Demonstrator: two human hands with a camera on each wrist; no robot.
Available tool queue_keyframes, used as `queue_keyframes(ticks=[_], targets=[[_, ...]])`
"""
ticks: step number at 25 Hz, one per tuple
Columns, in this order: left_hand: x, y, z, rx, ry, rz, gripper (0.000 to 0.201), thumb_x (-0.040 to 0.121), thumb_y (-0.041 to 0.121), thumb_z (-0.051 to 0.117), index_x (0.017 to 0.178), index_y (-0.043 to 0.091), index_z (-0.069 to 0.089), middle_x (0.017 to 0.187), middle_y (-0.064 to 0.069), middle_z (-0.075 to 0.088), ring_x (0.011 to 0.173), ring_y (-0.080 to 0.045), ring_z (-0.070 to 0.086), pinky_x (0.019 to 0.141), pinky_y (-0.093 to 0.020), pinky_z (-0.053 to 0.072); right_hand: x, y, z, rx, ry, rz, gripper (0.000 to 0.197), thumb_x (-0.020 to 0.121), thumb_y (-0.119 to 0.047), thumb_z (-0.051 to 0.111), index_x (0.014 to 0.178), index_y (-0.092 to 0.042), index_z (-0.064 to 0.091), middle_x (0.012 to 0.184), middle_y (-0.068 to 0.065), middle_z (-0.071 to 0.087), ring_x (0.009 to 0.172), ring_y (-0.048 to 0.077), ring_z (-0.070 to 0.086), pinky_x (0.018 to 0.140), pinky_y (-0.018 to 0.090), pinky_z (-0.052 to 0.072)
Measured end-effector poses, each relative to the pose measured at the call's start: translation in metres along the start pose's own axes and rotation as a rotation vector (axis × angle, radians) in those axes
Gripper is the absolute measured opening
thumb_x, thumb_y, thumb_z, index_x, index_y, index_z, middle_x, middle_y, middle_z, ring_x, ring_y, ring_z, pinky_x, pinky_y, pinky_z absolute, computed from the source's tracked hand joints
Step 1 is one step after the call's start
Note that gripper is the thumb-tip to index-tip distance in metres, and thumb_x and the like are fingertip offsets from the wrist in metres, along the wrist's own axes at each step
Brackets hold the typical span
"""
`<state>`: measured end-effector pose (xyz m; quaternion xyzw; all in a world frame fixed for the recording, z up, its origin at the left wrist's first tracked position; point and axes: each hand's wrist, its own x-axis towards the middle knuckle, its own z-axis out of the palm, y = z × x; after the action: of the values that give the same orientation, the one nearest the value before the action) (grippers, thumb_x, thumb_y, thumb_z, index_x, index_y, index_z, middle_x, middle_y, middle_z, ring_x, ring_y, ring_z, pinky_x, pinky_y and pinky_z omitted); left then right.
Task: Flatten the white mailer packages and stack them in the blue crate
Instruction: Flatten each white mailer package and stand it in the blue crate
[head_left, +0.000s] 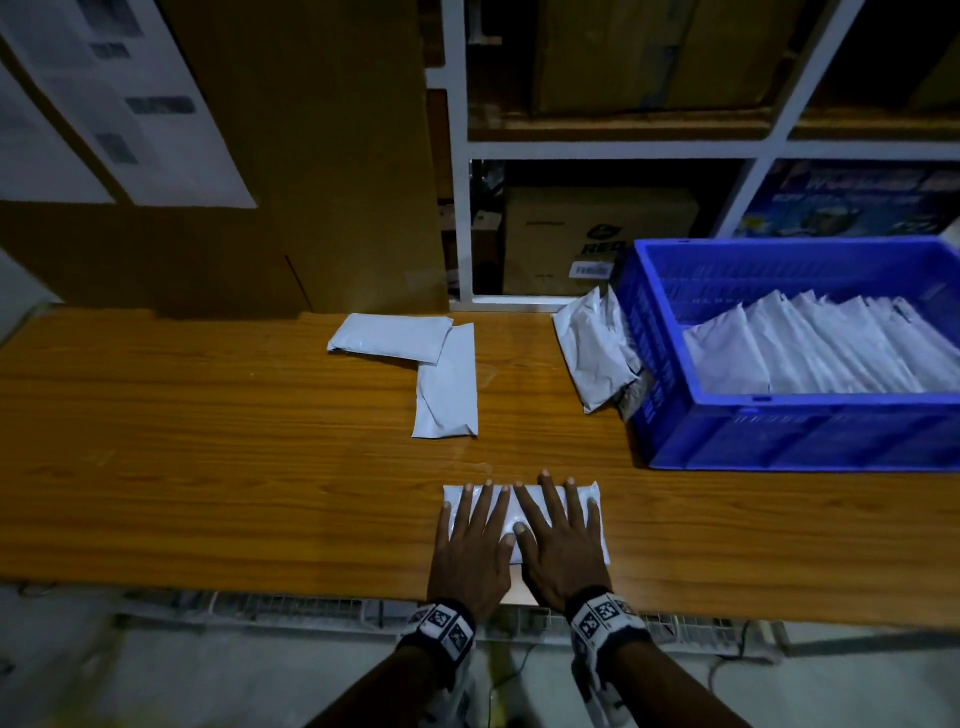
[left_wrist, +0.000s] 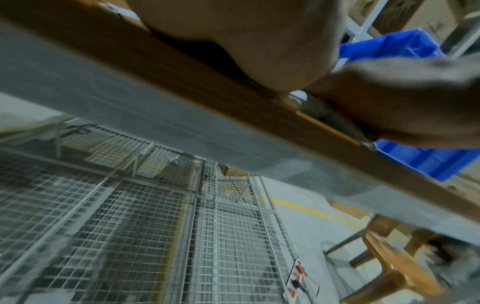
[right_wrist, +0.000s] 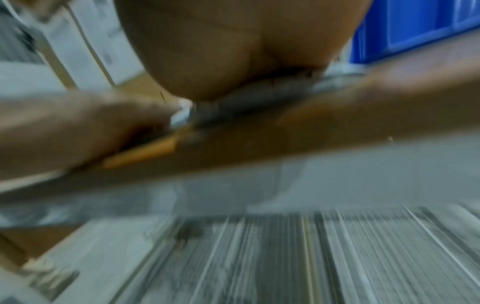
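Note:
A white mailer (head_left: 601, 535) lies near the front edge of the wooden table (head_left: 208, 441). My left hand (head_left: 475, 540) and right hand (head_left: 558, 535) press flat on it side by side, fingers straight and spread. Two more white mailers (head_left: 389, 338) (head_left: 448, 389) lie overlapping in the middle of the table. Crumpled mailers (head_left: 597, 353) lean against the left wall of the blue crate (head_left: 779, 431) at the right, which holds several flattened mailers (head_left: 810, 353). In the wrist views I see only my palms (left_wrist: 246, 41) (right_wrist: 221, 51) from below the table edge, with the crate (left_wrist: 389, 43) (right_wrist: 415, 26) behind.
Large cardboard boxes (head_left: 311, 156) with white printed sheets stand behind the table at left. A white shelving rack (head_left: 462, 156) with boxes rises behind the crate. Below the table edge runs a wire mesh rack (left_wrist: 130, 226). Bare wood spreads across the table's left half.

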<state>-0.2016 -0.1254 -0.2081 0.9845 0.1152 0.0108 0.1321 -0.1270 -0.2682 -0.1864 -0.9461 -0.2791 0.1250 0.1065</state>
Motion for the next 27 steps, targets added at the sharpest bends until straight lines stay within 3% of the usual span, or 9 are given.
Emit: queue_keyframes(ticks=[5,8,13,17,21,23,27], targets=[[0.004,0.006,-0.004,0.016,0.021,0.022,0.058,0.103,0.041,0.027,0.159,0.024,0.023,0.167,-0.001,0.014,0.155,-0.023,0.009,0.12,-0.052,0.014,0.005,-0.001,0.006,-0.029,0.009,0.025,0.056,0.099,-0.054,0.0,0.154,-0.044,0.001,0.163,-0.005,-0.016,0.15,0.022,-0.016,0.119,0.051,-0.005],[0.007,0.01,-0.007,0.015,0.04,0.022,0.058,0.101,0.04,0.032,0.156,0.022,0.033,0.165,-0.005,0.022,0.153,-0.026,0.017,0.119,-0.055,0.016,0.006,0.0,0.005,-0.027,0.015,0.026,0.054,0.1,-0.052,0.006,0.154,-0.045,0.002,0.163,-0.005,-0.013,0.15,0.021,-0.016,0.119,0.05,-0.003],[0.009,0.018,-0.003,-0.019,0.018,0.002,0.054,0.106,0.039,0.025,0.158,0.023,0.027,0.166,-0.001,0.017,0.154,-0.025,0.013,0.12,-0.053,0.015,0.005,0.002,0.004,0.004,-0.015,-0.004,0.056,0.1,-0.051,0.003,0.155,-0.042,0.002,0.163,-0.006,-0.017,0.149,0.022,-0.019,0.119,0.049,-0.007],[0.011,0.014,0.005,-0.024,-0.028,-0.031,0.056,0.107,0.043,0.013,0.159,0.025,0.022,0.167,0.002,0.011,0.155,-0.022,0.006,0.12,-0.049,0.01,0.007,0.007,0.001,0.049,-0.05,-0.035,0.056,0.097,-0.052,-0.005,0.152,-0.046,-0.01,0.158,-0.011,-0.028,0.146,0.02,-0.027,0.118,0.047,-0.014],[0.016,0.01,0.007,-0.031,-0.055,-0.04,0.057,0.106,0.046,0.007,0.158,0.029,0.022,0.166,0.004,0.015,0.154,-0.02,0.012,0.119,-0.046,0.008,0.008,0.008,-0.01,0.074,-0.04,-0.024,0.053,0.102,-0.045,0.009,0.152,-0.046,-0.008,0.158,-0.011,-0.028,0.147,0.019,-0.026,0.117,0.046,-0.018],[0.016,0.011,0.008,-0.011,-0.037,-0.039,0.057,0.105,0.045,0.01,0.158,0.029,0.023,0.166,0.003,0.017,0.154,-0.02,0.011,0.119,-0.046,0.008,0.003,0.007,-0.01,-0.001,0.024,-0.031,0.053,0.102,-0.045,0.01,0.154,-0.044,-0.003,0.16,-0.007,-0.023,0.148,0.022,-0.022,0.118,0.048,-0.016],[0.01,0.013,0.01,0.018,-0.012,-0.028,0.057,0.105,0.042,0.019,0.16,0.029,0.015,0.167,0.003,0.007,0.155,-0.02,0.0,0.121,-0.047,0.005,-0.007,0.008,0.006,0.014,0.016,-0.013,0.053,0.103,-0.045,0.012,0.153,-0.043,-0.006,0.161,-0.009,-0.022,0.149,0.018,-0.021,0.12,0.045,-0.009]])
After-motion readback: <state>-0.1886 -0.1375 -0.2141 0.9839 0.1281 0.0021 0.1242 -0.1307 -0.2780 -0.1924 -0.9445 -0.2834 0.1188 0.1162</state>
